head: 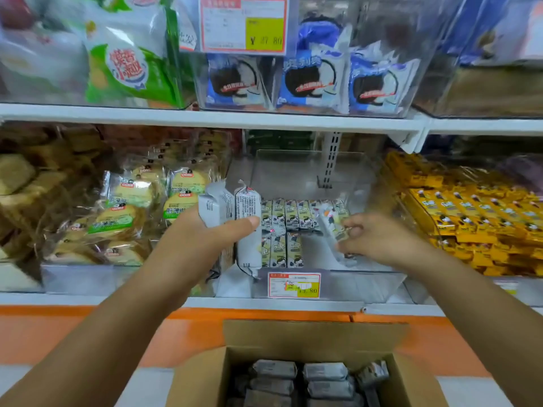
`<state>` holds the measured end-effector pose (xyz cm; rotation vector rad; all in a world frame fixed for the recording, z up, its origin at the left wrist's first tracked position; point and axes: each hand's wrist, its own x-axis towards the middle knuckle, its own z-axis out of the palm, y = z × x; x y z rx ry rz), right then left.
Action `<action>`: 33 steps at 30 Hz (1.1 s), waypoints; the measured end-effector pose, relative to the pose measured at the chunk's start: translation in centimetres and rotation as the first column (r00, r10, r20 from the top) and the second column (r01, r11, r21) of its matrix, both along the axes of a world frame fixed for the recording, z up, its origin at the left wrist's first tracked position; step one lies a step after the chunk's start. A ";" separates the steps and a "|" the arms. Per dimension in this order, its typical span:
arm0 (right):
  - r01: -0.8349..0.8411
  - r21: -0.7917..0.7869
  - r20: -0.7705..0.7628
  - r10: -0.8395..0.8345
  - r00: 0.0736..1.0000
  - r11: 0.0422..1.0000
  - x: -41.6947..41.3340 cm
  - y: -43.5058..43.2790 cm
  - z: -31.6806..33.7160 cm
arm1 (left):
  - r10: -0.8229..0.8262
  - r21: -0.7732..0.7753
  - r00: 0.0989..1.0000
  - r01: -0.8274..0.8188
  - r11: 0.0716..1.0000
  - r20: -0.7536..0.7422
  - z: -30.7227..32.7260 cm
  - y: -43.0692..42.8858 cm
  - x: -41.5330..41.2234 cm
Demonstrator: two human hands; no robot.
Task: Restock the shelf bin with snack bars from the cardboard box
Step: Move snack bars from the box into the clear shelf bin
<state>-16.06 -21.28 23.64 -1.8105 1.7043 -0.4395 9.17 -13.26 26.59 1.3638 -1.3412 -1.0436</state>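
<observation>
A clear plastic shelf bin on the lower shelf holds several snack bars lined up in rows. My left hand grips a bunch of grey-white wrapped bars at the bin's left side. My right hand pinches a single bar tilted over the bin's right part. Below, an open cardboard box holds several more bars stacked flat.
Bagged cakes fill the bin to the left, yellow packets the bin to the right. A price tag hangs on the bin's front. The upper shelf carries blue cookie packs. An orange ledge runs below.
</observation>
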 end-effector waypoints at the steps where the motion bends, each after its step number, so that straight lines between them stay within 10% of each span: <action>1: -0.002 0.034 -0.058 0.004 0.998 0.999 0.4 -0.6 -0.6 | 0.000 0.000 1.000 0.000 1.000 0.015 0.0 -0.1 0.0; 4: -0.046 0.158 -0.190 0.076 0.979 0.986 1.8 -2.4 -1.8 | -0.006 0.016 0.998 0.005 1.000 0.057 -0.4 -0.6 0.2; 16: -0.038 0.386 0.071 0.011 0.997 0.922 3.1 -3.9 -3.9 | -0.046 0.032 0.996 0.043 0.999 0.079 -1.6 -1.3 1.3; 26: -0.161 0.254 -0.259 0.227 0.939 0.954 2.6 -3.6 -3.5 | -0.021 0.049 0.999 0.019 0.999 0.027 -1.6 -0.7 0.0; 33: -0.155 -0.029 0.175 0.158 0.972 0.987 1.2 0.8 0.4 | -0.018 0.119 0.985 0.039 0.992 -0.172 -1.4 -0.2 -2.5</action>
